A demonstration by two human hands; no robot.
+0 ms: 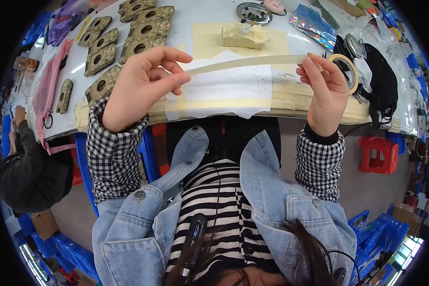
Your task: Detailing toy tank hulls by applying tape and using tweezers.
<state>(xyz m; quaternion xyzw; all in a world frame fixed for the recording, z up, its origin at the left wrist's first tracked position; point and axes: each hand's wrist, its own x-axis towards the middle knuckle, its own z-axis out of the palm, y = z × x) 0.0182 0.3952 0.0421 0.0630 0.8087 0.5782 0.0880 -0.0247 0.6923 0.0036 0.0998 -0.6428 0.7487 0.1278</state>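
A strip of masking tape (245,63) stretches between my two hands above the front of the table, bowing slightly upward. Its left end sits at the thumb tip of my left hand (140,83), whose index finger is raised off it. My right hand (326,90) pinches the other end between thumb and index finger. Just behind the right hand is a roll of masking tape (352,78); whether it touches the hand I cannot tell. Below the strip, white paper (219,95) dotted with small dark specks lies taped to the table edge.
Camouflage fabric pieces with round holes (145,31) lie in rows at the left. Beyond the paper stands a tape-covered block (243,37). A round dish of small dark parts (254,13), a shiny pouch (313,26) and a black bag (382,81) are farther right. Another person (33,167) sits at left.
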